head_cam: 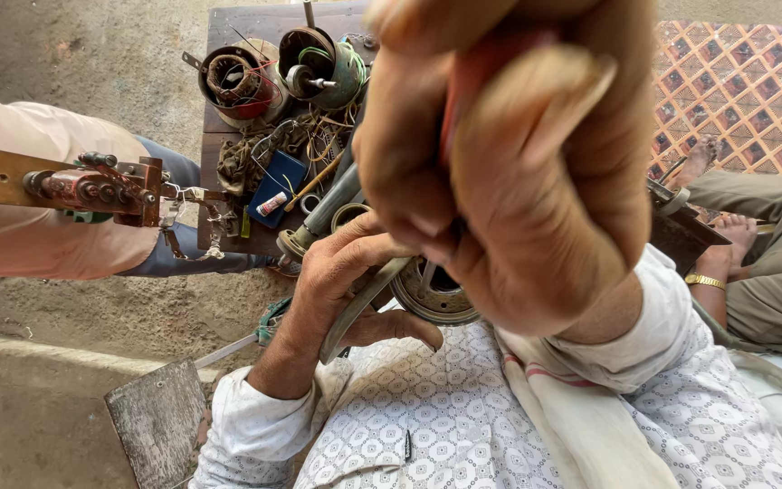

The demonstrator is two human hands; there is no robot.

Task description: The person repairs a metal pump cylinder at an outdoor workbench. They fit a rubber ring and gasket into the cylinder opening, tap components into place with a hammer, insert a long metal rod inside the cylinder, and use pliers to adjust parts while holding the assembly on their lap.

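Close above the round metal motor part point(432, 294), nearly against the camera, the right hand point(509, 172) is seen as the largest shape in view; it is clenched into a tight fist around a red handle point(463, 81), of which only a narrow strip shows between the fingers. Whether anything lies at the far end of that handle cannot be told.

Beyond the motor part, a dark wooden work board point(228, 27) is spread with loose pieces. Just left of the motor part, the left hand point(341, 272) is held partly open, its fingers curved over the rim and over a curved metal strip point(359, 308) that runs down from it; the thumb is pressed below. The motor part is thus kept at the person's lap, on patterned white cloth point(463, 426).

Far left of the motor part, a rusty winding frame point(92, 190) is seen before another person's pale sleeve point(29, 136). To the right of it, a second person's arm with a gold wristwatch point(704, 282) is seen by a patterned mat point(753, 81).

At the far end of the board, two opened motor housings with copper windings point(237, 81) point(323, 63) are set side by side. Nearer the motor part, a grey metal tube point(332, 208), a blue flat box point(278, 186) and a tangle of wire point(246, 154) are laid.
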